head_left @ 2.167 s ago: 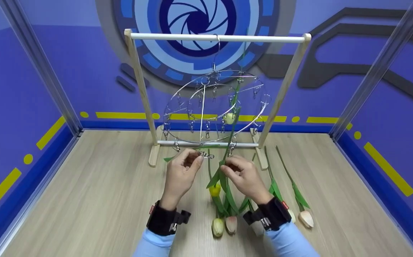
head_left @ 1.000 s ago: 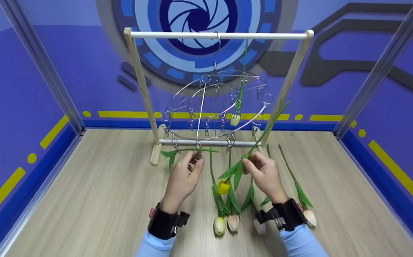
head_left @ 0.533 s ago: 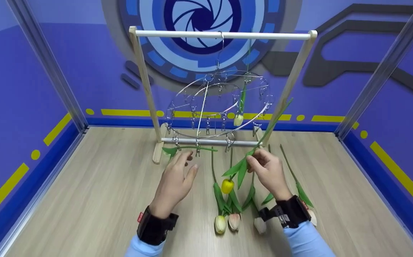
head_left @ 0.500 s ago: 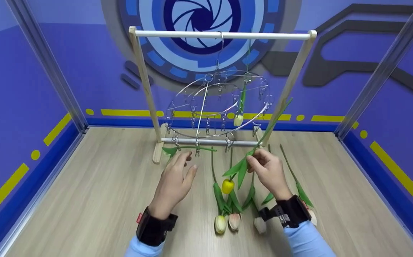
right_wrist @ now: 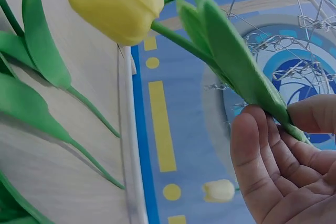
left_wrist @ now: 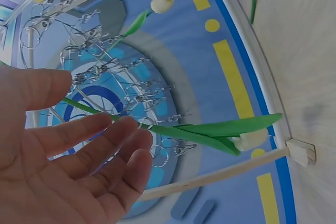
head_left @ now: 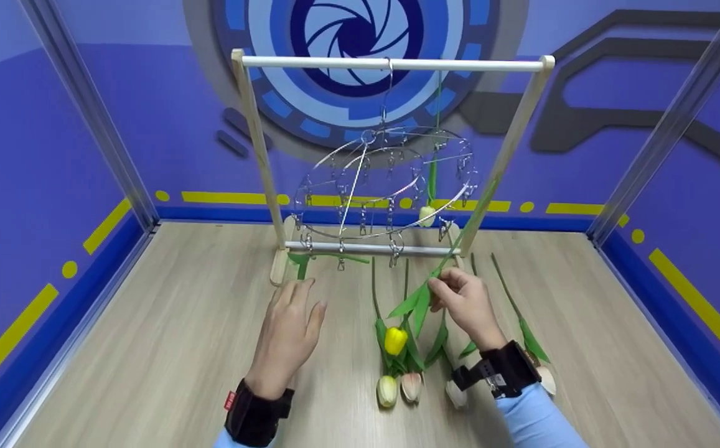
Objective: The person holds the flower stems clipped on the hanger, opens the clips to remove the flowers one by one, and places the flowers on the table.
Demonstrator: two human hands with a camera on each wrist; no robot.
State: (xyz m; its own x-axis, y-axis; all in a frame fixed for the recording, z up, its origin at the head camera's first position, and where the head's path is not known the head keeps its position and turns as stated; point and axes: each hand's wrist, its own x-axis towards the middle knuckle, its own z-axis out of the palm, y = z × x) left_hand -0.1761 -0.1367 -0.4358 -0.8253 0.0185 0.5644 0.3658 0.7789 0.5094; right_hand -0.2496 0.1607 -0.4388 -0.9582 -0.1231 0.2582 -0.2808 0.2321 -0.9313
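Note:
My right hand (head_left: 468, 305) pinches a yellow tulip (head_left: 396, 341) where its leaves meet the stem, bloom pointing down and stem up to the right. In the right wrist view the yellow bloom (right_wrist: 116, 6) shows close up. My left hand (head_left: 285, 339) is over the table, fingers extended and holding nothing. Just beyond it, a pale tulip (left_wrist: 252, 139) with green leaves hangs at the front of a round wire clip hanger (head_left: 341, 258), its stem nearly level in the head view. Another pale tulip (head_left: 427, 216) hangs bloom-down from the hanger's back right.
A wooden stand (head_left: 335, 62) carries the hanger from its top bar. Several tulips lie on the table, among them a yellowish one (head_left: 387, 392), a pink one (head_left: 411, 387) and a whitish one (head_left: 456, 395). Walls enclose the table at back and sides.
My left hand has let go at the front clip and drawn back down and left; the pale tulip hangs there. My right hand has moved right with the yellow tulip.

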